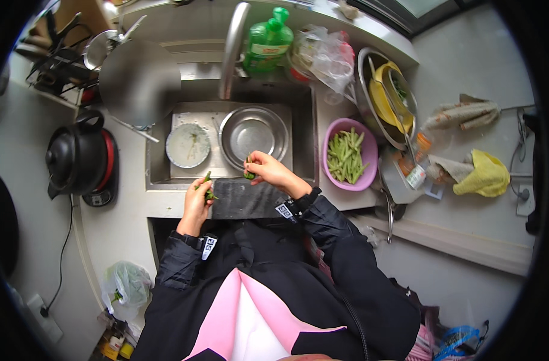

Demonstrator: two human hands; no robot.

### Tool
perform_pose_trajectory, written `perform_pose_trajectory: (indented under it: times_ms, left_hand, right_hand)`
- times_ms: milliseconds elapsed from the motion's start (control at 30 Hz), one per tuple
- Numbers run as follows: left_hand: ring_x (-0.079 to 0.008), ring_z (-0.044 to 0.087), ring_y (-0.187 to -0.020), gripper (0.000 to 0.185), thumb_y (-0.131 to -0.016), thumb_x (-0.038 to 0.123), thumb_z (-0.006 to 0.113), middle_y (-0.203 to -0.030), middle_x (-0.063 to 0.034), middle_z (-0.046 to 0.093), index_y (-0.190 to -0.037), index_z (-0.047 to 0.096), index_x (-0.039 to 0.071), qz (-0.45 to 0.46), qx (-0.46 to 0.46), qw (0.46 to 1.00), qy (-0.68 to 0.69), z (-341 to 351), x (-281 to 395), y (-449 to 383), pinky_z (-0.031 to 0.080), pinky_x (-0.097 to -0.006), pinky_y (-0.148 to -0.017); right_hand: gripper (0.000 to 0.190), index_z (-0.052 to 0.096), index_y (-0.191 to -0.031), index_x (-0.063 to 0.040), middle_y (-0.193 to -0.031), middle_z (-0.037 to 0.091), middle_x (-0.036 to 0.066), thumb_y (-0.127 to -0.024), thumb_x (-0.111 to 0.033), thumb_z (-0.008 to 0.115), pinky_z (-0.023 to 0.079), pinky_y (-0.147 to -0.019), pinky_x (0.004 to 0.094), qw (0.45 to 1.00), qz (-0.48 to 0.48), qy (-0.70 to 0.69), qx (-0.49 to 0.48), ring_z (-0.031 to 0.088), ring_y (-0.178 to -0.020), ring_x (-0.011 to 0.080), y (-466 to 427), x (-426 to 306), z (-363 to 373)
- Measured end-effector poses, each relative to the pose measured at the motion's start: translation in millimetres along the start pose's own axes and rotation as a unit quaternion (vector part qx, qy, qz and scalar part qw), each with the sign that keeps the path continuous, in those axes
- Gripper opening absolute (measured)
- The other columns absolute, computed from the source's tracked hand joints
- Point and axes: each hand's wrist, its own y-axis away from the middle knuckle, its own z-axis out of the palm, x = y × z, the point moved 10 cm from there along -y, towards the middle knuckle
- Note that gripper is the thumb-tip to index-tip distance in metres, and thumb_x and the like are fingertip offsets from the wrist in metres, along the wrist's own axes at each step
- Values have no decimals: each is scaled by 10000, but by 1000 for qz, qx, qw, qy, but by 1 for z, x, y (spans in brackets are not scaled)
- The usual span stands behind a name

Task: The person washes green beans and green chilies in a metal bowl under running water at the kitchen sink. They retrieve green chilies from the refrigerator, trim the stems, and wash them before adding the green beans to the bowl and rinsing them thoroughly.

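My left hand (197, 203) holds several small green peppers (208, 193) at the front edge of the sink (159, 186). Pinched in my right hand (270, 170) is another green pepper (249, 174), just off the near rim of a stainless steel basin (252, 135). That basin stands in the sink and shows only its bare metal bottom. To its left is a white bowl (177, 151) with thin plant scraps in it. A dark grey cloth (243, 201) drapes over the counter edge below my hands.
A faucet (233, 54) arches over the sink. On the right stand a pink basin (373, 155) of green beans (346, 155) and a large metal bowl (362, 90) holding a yellow basket (383, 90). A green detergent bottle (267, 45) is behind. Left sits a black kettle (73, 155).
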Motion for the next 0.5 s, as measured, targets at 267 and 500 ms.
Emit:
perform_pose_trajectory:
  times_ms: [267, 500]
  left_hand:
    - [-90, 473, -526, 122, -858, 102, 626, -686, -8, 530, -947, 547, 77, -69, 2, 997, -45, 26, -19, -13, 342, -205, -410]
    - [-108, 526, -661, 198, -908, 171, 574, -824, -38, 573, -1069, 533, 65, -54, -98, 992, -53, 78, -11, -31, 441, -232, -538]
  right_hand:
    - [161, 525, -973, -59, -872, 584, 22, -903, -202, 548, 543, -662, 284, 989, 40, -116, 81, 582, -777, 115, 10, 62, -37]
    - [192, 516, -1023, -37, -929, 584, 52, -928, -204, 521, 546, -717, 296, 980, 18, -148, 135, 590, -833, 136, -1, 59, -62]
